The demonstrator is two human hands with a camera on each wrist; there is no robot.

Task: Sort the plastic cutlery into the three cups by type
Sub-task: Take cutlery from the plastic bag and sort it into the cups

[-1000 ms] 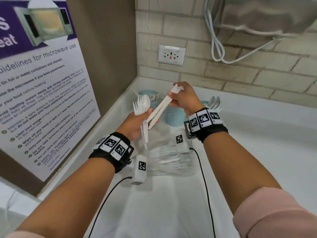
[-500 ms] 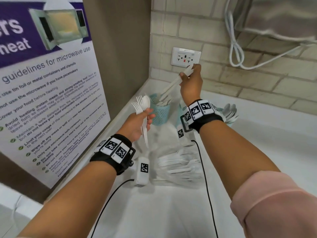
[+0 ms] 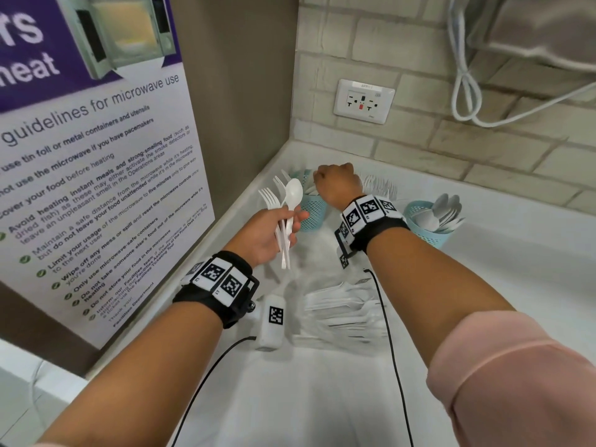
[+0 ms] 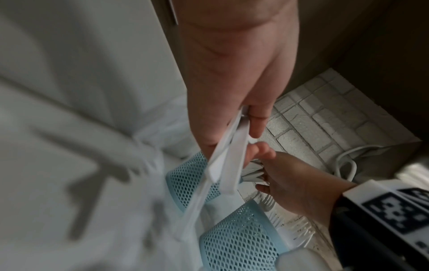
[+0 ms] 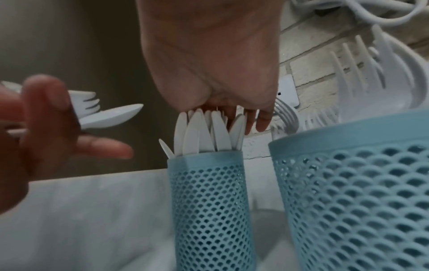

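My left hand (image 3: 283, 222) grips a white spoon (image 3: 294, 191) and a couple of white forks (image 3: 270, 199) by their handles (image 4: 230, 152), heads up, left of the cups. My right hand (image 3: 337, 185) sits on top of the leftmost blue mesh cup (image 3: 312, 211), its fingers curled over the tips of the white knives (image 5: 204, 133) standing in that cup (image 5: 209, 192). The middle cup (image 5: 359, 183) holds forks (image 3: 380, 185); my right wrist hides it in the head view. The right cup (image 3: 425, 232) holds spoons. Loose cutlery (image 3: 345, 312) lies in clear wrap on the counter.
The cups stand in the counter's back left corner, against a brick wall with an outlet (image 3: 363, 101) and a hanging white cord (image 3: 464, 91). A poster (image 3: 96, 172) covers the left wall. A white tagged box (image 3: 273, 321) and black cables lie on the counter.
My right hand carried the knives from the left hand up over the leftmost cup and came down until it sits on the cup's top. My left hand keeps the spoon and forks.
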